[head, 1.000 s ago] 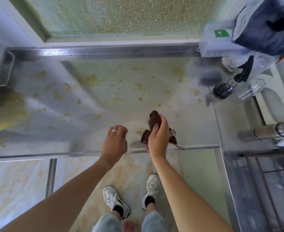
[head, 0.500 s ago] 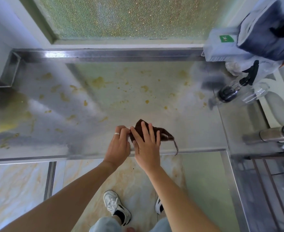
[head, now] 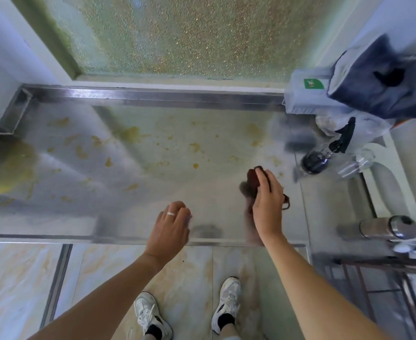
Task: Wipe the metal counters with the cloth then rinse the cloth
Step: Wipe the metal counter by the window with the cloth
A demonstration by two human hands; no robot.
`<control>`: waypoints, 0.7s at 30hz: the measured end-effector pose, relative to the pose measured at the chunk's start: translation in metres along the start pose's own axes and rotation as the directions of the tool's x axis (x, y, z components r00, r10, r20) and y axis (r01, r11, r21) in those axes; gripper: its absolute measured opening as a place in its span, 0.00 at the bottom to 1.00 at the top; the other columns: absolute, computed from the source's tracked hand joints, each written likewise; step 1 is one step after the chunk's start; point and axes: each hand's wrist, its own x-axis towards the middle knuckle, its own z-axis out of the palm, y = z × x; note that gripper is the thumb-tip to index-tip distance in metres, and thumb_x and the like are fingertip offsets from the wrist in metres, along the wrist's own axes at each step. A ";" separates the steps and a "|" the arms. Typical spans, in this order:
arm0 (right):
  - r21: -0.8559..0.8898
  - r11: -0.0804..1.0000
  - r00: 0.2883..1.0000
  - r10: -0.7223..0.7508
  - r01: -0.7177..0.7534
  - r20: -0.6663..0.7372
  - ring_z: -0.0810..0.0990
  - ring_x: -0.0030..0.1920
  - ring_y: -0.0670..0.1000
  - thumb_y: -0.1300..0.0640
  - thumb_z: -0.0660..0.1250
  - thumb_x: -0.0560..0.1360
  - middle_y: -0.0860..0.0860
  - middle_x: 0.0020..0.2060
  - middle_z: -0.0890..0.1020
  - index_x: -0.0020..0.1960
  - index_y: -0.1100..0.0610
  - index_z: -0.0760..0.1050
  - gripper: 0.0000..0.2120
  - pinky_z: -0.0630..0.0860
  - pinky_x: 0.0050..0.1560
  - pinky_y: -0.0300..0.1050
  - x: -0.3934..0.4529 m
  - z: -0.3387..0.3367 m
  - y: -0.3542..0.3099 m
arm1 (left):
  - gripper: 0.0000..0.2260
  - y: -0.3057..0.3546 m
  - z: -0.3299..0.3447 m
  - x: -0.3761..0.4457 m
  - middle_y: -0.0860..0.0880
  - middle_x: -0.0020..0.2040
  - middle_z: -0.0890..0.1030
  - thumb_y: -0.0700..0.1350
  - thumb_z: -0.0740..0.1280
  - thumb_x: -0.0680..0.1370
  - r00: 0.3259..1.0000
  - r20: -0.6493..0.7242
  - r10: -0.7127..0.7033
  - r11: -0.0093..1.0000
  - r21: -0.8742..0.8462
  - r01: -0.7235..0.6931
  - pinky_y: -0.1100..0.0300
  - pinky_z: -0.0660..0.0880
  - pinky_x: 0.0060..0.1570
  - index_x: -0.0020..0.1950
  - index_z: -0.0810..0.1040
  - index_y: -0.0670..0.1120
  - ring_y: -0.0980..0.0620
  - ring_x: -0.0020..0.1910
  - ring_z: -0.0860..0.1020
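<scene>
The metal counter [head: 133, 182] spreads in front of me, spotted with yellow-brown stains, thickest at the far left. My right hand [head: 267, 200] presses a dark brown cloth [head: 251, 184] onto the counter's right part; the cloth bunches out past my fingertips, and a loose end shows at my wrist. My left hand [head: 170, 229] hovers over the front edge with fingers loosely curled, a ring on one finger, holding nothing.
A dark spray bottle [head: 325, 153] and clear bottles lie at the counter's right end. A white box [head: 307, 94] with a dark blue bag [head: 386, 84] stands at the back right. A steel flask [head: 388, 228] lies at the right.
My right hand has slid the cloth from the front middle of the counter to the right and farther back. My left hand has let go of the cloth and stayed near the front edge.
</scene>
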 end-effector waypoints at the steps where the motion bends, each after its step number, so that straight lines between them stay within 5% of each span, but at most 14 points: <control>1: -0.002 1.000 0.997 0.031 -0.031 -0.068 0.71 0.73 0.61 0.68 0.62 0.81 0.59 0.73 0.72 0.75 0.57 0.71 0.23 0.69 0.73 0.63 -0.005 -0.014 0.007 | 0.07 0.008 0.005 0.003 0.48 0.56 0.75 0.37 0.69 0.76 1.000 0.021 0.020 1.000 0.013 -0.021 0.53 0.73 0.51 0.53 0.77 0.45 0.46 0.48 0.76; 4: -0.145 0.975 0.977 0.147 -0.169 -0.152 0.70 0.75 0.63 0.62 0.60 0.83 0.60 0.76 0.70 0.76 0.57 0.70 0.21 0.67 0.72 0.65 -0.038 -0.033 0.033 | 0.11 0.032 0.019 0.013 0.50 0.58 0.77 0.39 0.68 0.74 0.991 0.082 0.106 0.994 0.027 -0.108 0.54 0.69 0.55 0.55 0.78 0.47 0.47 0.56 0.76; 8: -0.348 0.906 0.961 0.274 -0.242 0.045 0.62 0.79 0.65 0.47 0.57 0.82 0.60 0.80 0.63 0.80 0.51 0.66 0.27 0.59 0.74 0.70 -0.066 -0.024 0.062 | 0.16 0.051 0.034 0.031 0.50 0.60 0.77 0.39 0.71 0.70 0.984 0.137 0.115 0.992 0.038 -0.121 0.55 0.66 0.60 0.56 0.78 0.48 0.48 0.62 0.74; 21: -0.245 0.955 0.957 0.217 -0.167 0.194 0.47 0.84 0.58 0.48 0.55 0.84 0.54 0.84 0.53 0.83 0.45 0.56 0.28 0.44 0.81 0.63 0.096 0.048 0.034 | 0.18 0.040 0.053 0.040 0.49 0.61 0.77 0.40 0.72 0.69 0.980 0.111 0.166 0.977 0.113 -0.178 0.51 0.68 0.60 0.58 0.79 0.46 0.46 0.63 0.74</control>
